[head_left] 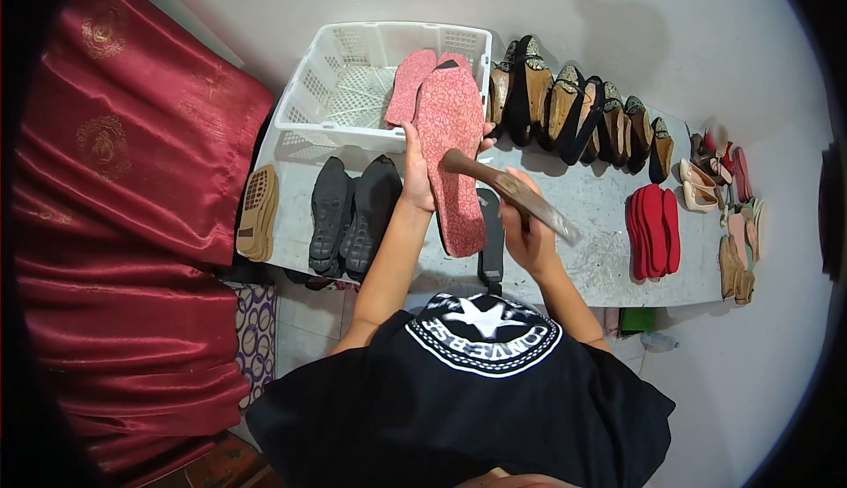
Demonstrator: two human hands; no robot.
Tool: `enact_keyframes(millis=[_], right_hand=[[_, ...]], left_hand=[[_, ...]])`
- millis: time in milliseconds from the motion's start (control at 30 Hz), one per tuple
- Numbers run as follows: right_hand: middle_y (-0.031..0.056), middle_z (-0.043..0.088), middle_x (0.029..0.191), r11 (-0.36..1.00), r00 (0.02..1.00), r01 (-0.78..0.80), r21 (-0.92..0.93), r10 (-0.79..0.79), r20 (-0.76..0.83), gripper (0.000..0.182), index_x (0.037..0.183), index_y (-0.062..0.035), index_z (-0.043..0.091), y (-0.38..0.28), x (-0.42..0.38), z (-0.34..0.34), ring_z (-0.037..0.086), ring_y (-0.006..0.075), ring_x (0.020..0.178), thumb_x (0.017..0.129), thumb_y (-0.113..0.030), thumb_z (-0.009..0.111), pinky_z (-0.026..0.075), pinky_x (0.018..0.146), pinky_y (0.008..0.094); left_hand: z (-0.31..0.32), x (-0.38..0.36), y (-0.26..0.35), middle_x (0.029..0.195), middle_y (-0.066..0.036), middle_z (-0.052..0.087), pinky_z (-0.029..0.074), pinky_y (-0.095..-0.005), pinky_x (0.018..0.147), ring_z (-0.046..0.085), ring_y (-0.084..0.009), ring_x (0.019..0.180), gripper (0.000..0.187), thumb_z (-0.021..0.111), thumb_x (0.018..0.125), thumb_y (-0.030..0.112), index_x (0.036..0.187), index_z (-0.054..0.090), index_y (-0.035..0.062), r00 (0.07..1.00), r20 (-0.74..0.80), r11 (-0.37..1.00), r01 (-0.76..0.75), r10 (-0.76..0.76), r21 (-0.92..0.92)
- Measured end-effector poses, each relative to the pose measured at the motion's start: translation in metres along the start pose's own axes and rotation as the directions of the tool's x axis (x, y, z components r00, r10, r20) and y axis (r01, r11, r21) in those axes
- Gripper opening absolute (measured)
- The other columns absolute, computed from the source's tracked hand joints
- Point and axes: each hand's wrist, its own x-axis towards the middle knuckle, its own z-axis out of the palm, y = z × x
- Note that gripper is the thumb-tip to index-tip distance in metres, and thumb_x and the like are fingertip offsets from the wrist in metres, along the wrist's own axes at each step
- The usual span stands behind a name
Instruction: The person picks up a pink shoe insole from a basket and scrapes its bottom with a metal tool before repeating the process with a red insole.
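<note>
My left hand (pixel 418 175) is closed around a pink patterned shoe sole (pixel 452 108), its thumb on the near face and fingertips showing past the far edge. The sole is tilted upright in front of the crate. In my right hand (pixel 529 239) is a hammer (pixel 520 195) with a brown head and a shiny, slightly blurred grey end. Its rounded brown end overlaps the middle of the sole in this view. Behind the sole, partly hidden, a black flat-topped piece (pixel 490 254) lies at the table's front edge.
A white plastic crate (pixel 353 139) holds more pink soles (pixel 408 86). Black soles (pixel 348 214) and tan soles (pixel 257 214) lie left on the white table (pixel 582 281). Black shoes (pixel 565 113) line the back; red soles (pixel 654 232) lie right. A red curtain (pixel 132 179) hangs left.
</note>
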Motion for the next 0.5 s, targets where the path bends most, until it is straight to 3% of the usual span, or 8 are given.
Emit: enact_keyframes(millis=[133,233,267,367,400,500], right_hand=[[0.0031,0.050,0.080,0.980,0.980,0.195,-0.030,-0.196,-0.018,0.039,0.124,0.0020,0.037,0.017,-0.010,0.002,0.046,0.0084,0.067,0.087,-0.009,0.046,0.039,0.059,0.0202],[0.0034,0.051,0.081,0.997,0.995,0.076,-0.013,-0.074,0.069,0.038,0.122,0.0014,0.040,0.015,-0.018,-0.004,0.046,0.0088,0.068,0.086,-0.010,0.048,0.039,0.061,0.0206],[0.0067,0.054,0.078,0.995,0.990,0.054,-0.090,-0.042,0.131,0.037,0.119,0.0003,0.044,0.014,-0.019,-0.008,0.051,0.0114,0.064,0.084,-0.009,0.051,0.041,0.058,0.0226],[0.0109,0.058,0.077,0.831,0.900,0.436,-0.344,-0.403,0.168,0.040,0.117,0.0002,0.046,0.022,-0.026,-0.012,0.057,0.0171,0.059,0.078,-0.005,0.055,0.044,0.054,0.0256],[0.0138,0.059,0.075,0.852,0.913,0.407,-0.330,-0.390,0.120,0.044,0.115,-0.0006,0.048,0.017,-0.032,-0.010,0.059,0.0233,0.057,0.072,-0.002,0.058,0.045,0.051,0.0283],[0.0133,0.059,0.074,0.955,0.964,0.255,-0.150,-0.239,0.118,0.041,0.112,-0.0008,0.049,0.015,-0.041,-0.013,0.060,0.0238,0.058,0.072,-0.004,0.058,0.046,0.052,0.0286]], left_hand=[[-0.007,0.000,0.001,0.121,-0.021,0.045,0.043,-0.0566,0.081,0.053,-0.0274,0.100,0.092,0.020,0.074,0.075,0.130,0.029,0.0022,0.999,-0.041,1.000,0.004,-0.004,-0.005],[-0.013,0.000,0.004,0.120,-0.020,0.047,0.043,-0.0567,0.081,0.054,-0.0270,0.100,0.091,0.020,0.074,0.075,0.130,0.030,0.0031,0.996,-0.091,1.000,-0.008,0.007,-0.009],[-0.013,0.000,0.005,0.119,-0.020,0.048,0.043,-0.0576,0.081,0.055,-0.0268,0.099,0.089,0.021,0.075,0.074,0.129,0.032,0.0046,0.994,-0.108,0.999,-0.015,0.010,-0.043],[-0.018,0.002,0.007,0.119,-0.019,0.048,0.042,-0.0588,0.081,0.055,-0.0276,0.099,0.086,0.022,0.076,0.073,0.129,0.033,0.0066,0.996,-0.068,0.997,-0.059,0.055,-0.051],[-0.018,0.000,0.007,0.118,-0.018,0.049,0.041,-0.0603,0.081,0.055,-0.0282,0.098,0.083,0.023,0.077,0.072,0.130,0.033,0.0093,0.996,-0.076,0.993,-0.063,0.055,-0.096],[-0.021,0.001,0.008,0.118,-0.016,0.049,0.040,-0.0613,0.082,0.055,-0.0286,0.098,0.081,0.024,0.077,0.072,0.130,0.033,0.0110,0.991,-0.101,0.991,-0.096,0.087,-0.089]])
